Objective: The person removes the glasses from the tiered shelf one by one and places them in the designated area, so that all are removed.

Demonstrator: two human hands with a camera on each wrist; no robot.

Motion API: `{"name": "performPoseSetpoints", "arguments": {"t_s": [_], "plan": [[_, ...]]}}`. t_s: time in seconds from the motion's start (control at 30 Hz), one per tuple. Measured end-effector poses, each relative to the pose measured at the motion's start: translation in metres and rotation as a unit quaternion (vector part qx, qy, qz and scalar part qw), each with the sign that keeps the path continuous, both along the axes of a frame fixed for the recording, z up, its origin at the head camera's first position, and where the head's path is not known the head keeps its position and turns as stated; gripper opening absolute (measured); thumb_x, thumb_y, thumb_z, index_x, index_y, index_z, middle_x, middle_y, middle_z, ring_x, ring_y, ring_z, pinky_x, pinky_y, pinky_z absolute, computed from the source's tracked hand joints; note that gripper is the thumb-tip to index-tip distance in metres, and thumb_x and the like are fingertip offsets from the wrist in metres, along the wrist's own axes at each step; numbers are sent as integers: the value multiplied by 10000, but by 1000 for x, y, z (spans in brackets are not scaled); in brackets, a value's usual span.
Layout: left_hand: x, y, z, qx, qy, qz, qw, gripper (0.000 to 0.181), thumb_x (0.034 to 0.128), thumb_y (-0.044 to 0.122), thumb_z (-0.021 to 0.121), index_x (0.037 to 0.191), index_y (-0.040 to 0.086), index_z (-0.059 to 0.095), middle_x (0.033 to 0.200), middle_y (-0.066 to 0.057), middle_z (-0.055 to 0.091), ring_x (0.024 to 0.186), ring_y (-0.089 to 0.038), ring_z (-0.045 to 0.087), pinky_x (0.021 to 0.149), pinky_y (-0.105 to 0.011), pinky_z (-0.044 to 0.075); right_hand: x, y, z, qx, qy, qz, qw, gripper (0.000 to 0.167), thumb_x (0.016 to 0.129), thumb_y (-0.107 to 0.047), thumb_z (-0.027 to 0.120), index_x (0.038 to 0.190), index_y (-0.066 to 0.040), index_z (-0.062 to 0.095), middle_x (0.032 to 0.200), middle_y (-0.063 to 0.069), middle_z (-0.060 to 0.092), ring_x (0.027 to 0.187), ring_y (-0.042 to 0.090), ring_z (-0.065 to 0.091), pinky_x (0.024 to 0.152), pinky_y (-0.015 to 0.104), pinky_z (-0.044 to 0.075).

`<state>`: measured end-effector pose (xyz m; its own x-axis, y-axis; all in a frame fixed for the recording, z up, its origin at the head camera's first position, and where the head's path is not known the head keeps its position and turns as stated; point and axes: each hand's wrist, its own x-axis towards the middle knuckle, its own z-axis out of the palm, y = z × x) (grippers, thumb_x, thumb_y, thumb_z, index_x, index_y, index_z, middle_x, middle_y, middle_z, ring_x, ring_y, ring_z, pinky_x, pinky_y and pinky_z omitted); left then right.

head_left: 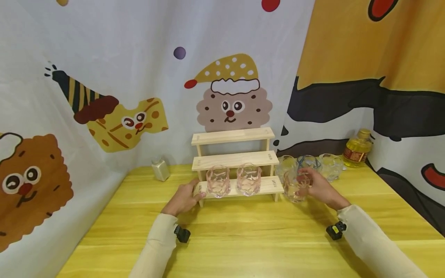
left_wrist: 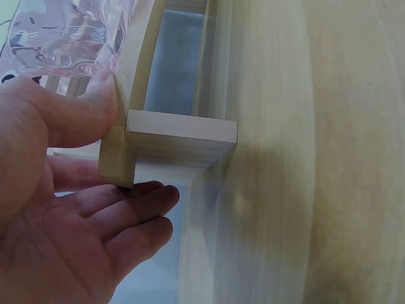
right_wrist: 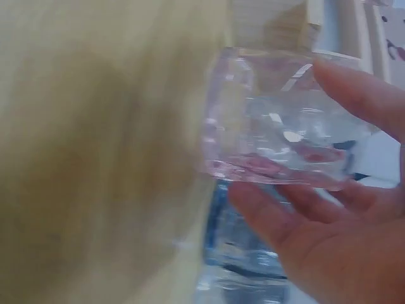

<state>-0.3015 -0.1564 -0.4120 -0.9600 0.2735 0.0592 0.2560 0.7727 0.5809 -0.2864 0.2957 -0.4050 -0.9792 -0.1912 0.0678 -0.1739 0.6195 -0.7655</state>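
My left hand [head_left: 182, 199] grips the left end of the lowest step of a three-tier wooden rack [head_left: 236, 159]. In the left wrist view the thumb lies on the step's edge and the fingers are curled beneath. Two pink-tinted glasses [head_left: 218, 181] [head_left: 248, 179] stand side by side on that step. Right of the rack, my right hand [head_left: 320, 189] holds another pink-tinted glass [right_wrist: 272, 120], thumb on one side and fingers on the other. Whether its base touches the table cannot be told.
Behind the right hand stand more glasses, including a blue-tinted one [head_left: 308, 162] and a clear one [head_left: 331, 166]. An oil bottle [head_left: 357, 148] is in the back right corner. A small pale shaker [head_left: 160, 170] stands left of the rack. A printed curtain [head_left: 139, 50] hangs behind the wooden table [head_left: 243, 239].
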Motion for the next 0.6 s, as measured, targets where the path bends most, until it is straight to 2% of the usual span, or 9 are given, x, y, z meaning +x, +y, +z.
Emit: {"name": "performPoseSetpoints", "arguments": {"t_s": [0.1, 0.17, 0.23, 0.33, 0.47, 0.53, 0.6], "plan": [[1, -1, 0, -2, -32, -22, 10000, 605, 1002, 304, 628, 1524, 82, 416, 1297, -225, 664, 1196, -347, 649, 1018, -525, 516, 7, -4, 10, 694, 249, -18, 9973, 904, 817, -171, 823, 1514, 76, 303, 1452, 374, 450, 1304, 567, 455, 990, 644, 475], [1, -1, 0, -20, -47, -3, 10000, 616, 1002, 310, 627, 1525, 68, 409, 1306, -235, 656, 1210, -357, 642, 1026, -532, 511, 13, -9, 19, 1128, 563, -64, 9920, 903, 809, -210, 833, 1506, 75, 336, 1474, 367, 430, 1306, 576, 448, 1008, 681, 437], [2, -2, 1, -30, -65, 25, 10000, 623, 1001, 313, 627, 1525, 60, 404, 1300, -241, 657, 1202, -358, 645, 1023, -531, 512, 20, -18, 28, 1349, 904, -82, 9867, 874, 817, -237, 829, 1490, 81, 370, 1479, 362, 428, 1299, 574, 453, 1016, 695, 419], [1, -3, 0, -24, -34, 28, 10000, 622, 1000, 301, 631, 1522, 48, 404, 1301, -242, 656, 1203, -359, 644, 1022, -532, 512, 28, -32, 35, 1359, 1344, -156, 9814, 781, 839, -221, 812, 1454, 76, 434, 1466, 346, 454, 1299, 562, 457, 1032, 700, 404], [1, -3, -1, -11, -16, -17, 10000, 617, 1003, 290, 627, 1524, 48, 402, 1313, -239, 653, 1216, -365, 638, 1026, -535, 510, 34, -52, 34, 1310, 2190, -452, 9658, 694, 809, -141, 830, 1384, 72, 506, 1363, 337, 534, 1300, 566, 430, 1079, 708, 337], [2, -2, -1, -35, -27, -16, 10000, 616, 1005, 295, 623, 1522, 42, 402, 1324, -247, 645, 1229, -377, 630, 1032, -543, 505, 34, -61, 32, 1211, 2394, -546, 9618, 682, 804, -120, 829, 1378, 61, 508, 1346, 325, 542, 1290, 553, 439, 1076, 709, 333], [3, -2, 0, -71, -43, 4, 10000, 619, 1007, 303, 619, 1523, 39, 399, 1347, -255, 628, 1251, -387, 614, 1043, -549, 496, 34, -69, 29, 1028, 2420, -508, 9635, 687, 811, -117, 823, 1392, 49, 496, 1372, 304, 532, 1292, 524, 456, 1070, 693, 354]]}}
